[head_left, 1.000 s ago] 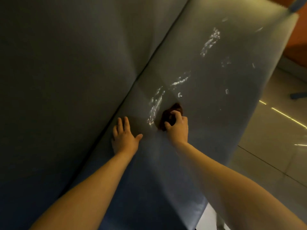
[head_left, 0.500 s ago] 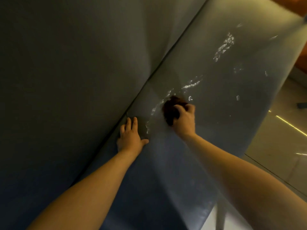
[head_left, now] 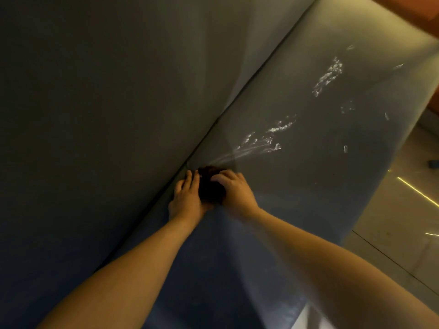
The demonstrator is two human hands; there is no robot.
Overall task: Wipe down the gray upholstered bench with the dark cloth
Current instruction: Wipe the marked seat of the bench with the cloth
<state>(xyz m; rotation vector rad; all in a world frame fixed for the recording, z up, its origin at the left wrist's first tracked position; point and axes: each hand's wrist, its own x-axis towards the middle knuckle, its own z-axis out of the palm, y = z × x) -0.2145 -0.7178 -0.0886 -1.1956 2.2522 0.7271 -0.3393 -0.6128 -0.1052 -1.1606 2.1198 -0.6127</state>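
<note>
Head view: dark cloth (head_left: 211, 189) under fingers (head_left: 219, 181) of right hand (head_left: 236, 192), against left hand (head_left: 186, 201)

Person, two arms in view.
Left forearm (head_left: 133, 269): bare from lower frame edge to wrist, slender.
Right forearm (head_left: 332, 262): bare likewise, bulking broader close to the lens.
Left grip (head_left: 187, 200): bare; nails seemingly short, though dim light blurs them.
Right grip (head_left: 235, 191): bare, rounded knuckles; finer detail blurred.
</note>
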